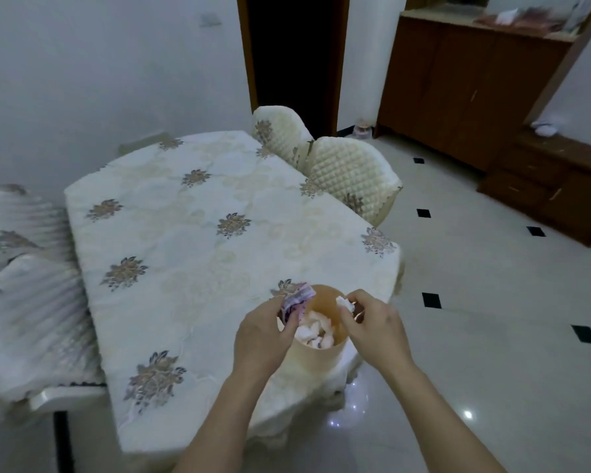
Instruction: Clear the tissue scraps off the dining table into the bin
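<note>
A small cream bin [318, 353] stands at the near right edge of the dining table [185, 233], which wears a pale cloth with floral motifs. Several white tissue scraps [316, 329] lie inside the bin. My left hand [263, 336] is at the bin's left rim, shut on a crumpled purple-and-white wrapper [297, 298]. My right hand [372, 329] is at the right rim and pinches a small white tissue scrap [344, 303] over the opening. No loose scraps show on the cloth.
Two quilted cream chairs [348, 179] stand along the table's far right side, and covered chairs [31, 302] along its left. A brown wooden cabinet [475, 90] and low drawers [553, 186] line the right wall. The glossy tiled floor [475, 336] lies to the right.
</note>
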Demonstrator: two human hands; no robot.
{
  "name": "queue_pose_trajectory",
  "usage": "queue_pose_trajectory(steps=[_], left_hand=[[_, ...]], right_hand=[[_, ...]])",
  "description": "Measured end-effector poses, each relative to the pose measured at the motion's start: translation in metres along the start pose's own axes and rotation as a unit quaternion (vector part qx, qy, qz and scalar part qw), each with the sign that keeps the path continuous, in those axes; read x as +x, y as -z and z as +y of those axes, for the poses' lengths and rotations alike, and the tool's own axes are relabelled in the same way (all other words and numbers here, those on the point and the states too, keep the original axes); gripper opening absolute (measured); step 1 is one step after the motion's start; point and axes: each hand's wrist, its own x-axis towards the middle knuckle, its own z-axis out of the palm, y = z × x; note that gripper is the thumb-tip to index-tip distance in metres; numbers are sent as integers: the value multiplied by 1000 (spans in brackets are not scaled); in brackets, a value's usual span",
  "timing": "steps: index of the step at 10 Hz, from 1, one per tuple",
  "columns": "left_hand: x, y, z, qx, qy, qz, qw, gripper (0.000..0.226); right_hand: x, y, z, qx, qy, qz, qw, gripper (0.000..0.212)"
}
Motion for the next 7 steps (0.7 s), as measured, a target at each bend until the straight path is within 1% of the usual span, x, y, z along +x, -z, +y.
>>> queue_pose_trajectory(steps=[1,2,3,4,5,6,7], left_hand=[[5,-9,1,18,12,-11,1000,22],[13,-18,4,57,22,-23,998,24],[18,-22,9,88,41,-72,993,29],[18,-27,9,137,20,-80,987,47],[12,-29,5,194,-24,-48,979,63],[5,-26,1,217,-58,-13,974,62],[-1,-27,-2,226,-63,-15,972,59]], right_hand=[[7,1,-1,-4,6,-7,1000,24],[19,0,1,-16,18,-13,1000,23],[29,-6,7,-52,42,-28,997,27],[31,-12,16,-120,102,-55,986,29],[31,-15,27,-187,143,-71,969,38],[26,-12,27,-186,145,-75,969,55],[21,-13,30,-162,136,-88,973,66]])
